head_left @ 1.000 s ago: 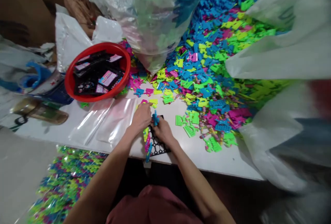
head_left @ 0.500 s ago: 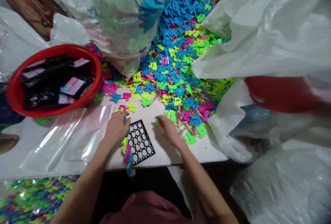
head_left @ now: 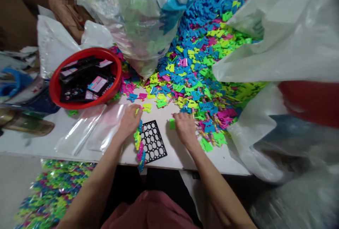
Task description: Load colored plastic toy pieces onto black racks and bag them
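Note:
My left hand (head_left: 129, 119) is closed, its fingertips over a small yellow plastic piece (head_left: 137, 110) beside other loose pieces. Below it, a row of blue, yellow and pink plastic pieces (head_left: 138, 140) runs along the left side of a flat black lattice frame (head_left: 154, 142) and hangs slightly past the table edge. To the right of the frame, my right hand (head_left: 185, 127) has its fingers curled down at a small green plastic piece (head_left: 172, 124). The fingers partly hide that piece.
A large heap of bright plastic pieces (head_left: 196, 59) covers the back and right. At left stands a red basin (head_left: 53, 89) of black packages, with clear plastic bags (head_left: 79, 130) before it. A filled translucent sack (head_left: 143, 20) and white sheeting (head_left: 286, 45) flank the heap.
The camera view has swung left, so everything sits further right. My left hand has reached the yellow piece; my right hand has turned over, and a green piece now shows at its fingers.

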